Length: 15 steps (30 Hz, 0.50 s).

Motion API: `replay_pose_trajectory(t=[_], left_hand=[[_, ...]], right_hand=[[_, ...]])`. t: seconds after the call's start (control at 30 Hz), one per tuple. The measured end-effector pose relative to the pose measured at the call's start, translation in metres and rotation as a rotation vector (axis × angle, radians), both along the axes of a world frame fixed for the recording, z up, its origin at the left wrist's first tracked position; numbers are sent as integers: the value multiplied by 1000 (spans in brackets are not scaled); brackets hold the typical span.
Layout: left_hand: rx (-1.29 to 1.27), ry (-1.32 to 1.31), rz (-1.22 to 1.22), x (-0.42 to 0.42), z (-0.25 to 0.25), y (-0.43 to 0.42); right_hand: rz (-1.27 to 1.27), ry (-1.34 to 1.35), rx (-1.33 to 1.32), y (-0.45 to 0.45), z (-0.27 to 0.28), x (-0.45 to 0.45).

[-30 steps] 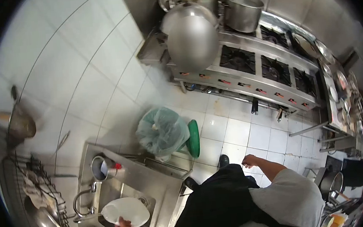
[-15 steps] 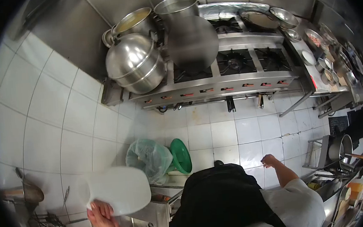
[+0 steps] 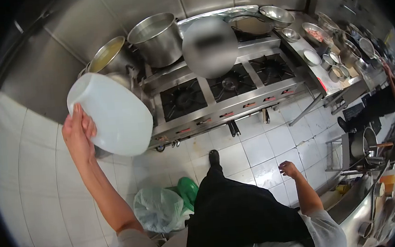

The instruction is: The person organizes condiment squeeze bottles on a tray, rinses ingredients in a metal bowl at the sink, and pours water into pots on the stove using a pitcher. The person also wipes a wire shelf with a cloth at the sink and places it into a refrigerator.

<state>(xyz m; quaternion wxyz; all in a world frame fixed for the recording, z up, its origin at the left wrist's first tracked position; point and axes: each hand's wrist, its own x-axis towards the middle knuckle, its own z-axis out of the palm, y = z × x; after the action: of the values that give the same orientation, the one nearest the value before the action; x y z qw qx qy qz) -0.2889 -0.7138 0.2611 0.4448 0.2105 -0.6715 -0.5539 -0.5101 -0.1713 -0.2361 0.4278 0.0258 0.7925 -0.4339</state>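
My left hand [image 3: 78, 130] grips a smooth white plastic container [image 3: 118, 113] near its narrower end, with the fingers curled over its edge. The container is tilted, and its inside is hidden from me. It overlaps the left end of the stove [image 3: 240, 106] in view and partly covers a metal steamer pot [image 3: 119, 78]. My right hand [image 3: 288, 169] hangs over the tiled floor at my side, fingers loosely bent and somewhat apart, holding and touching nothing.
Two large metal pots, the taller one [image 3: 155, 41], stand at the stove's back left. Bowls and ladles crowd a side table [image 3: 311, 70]. A lined bin [image 3: 158, 210] with a green lid [image 3: 188, 191] is by my feet. Another person's dark-clothed leg [image 3: 368, 110] shows at right.
My left hand has raised the white container up and forward, from beside the sink to the stove's left end. My view has shifted, and one foot now shows stepped forward.
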Motion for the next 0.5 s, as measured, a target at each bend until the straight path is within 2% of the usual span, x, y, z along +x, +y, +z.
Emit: replay_pose_trajectory(t=[0.07, 0.13, 0.27, 0.33, 0.4, 0.5], left_hand=[[-1, -18, -10, -42, 3, -37], [0, -63, -8, -76, 3, -75], [-44, -149, -51, -158, 1, -147], [-85, -206, -58, -195, -2, -182], [-79, -219, -86, -229, -5, -216], [-71, -351, -121, -278, -3, -251]], right_hand=[[-71, 7, 72, 23, -18, 2], [-289, -77, 87, 37, -20, 22], [-554, -377, 107, 72, -78, 79], [-648, -537, -15, 74, -97, 121], [-554, -515, 115, 51, -120, 167], [-562, -550, 198, 1, -79, 192]])
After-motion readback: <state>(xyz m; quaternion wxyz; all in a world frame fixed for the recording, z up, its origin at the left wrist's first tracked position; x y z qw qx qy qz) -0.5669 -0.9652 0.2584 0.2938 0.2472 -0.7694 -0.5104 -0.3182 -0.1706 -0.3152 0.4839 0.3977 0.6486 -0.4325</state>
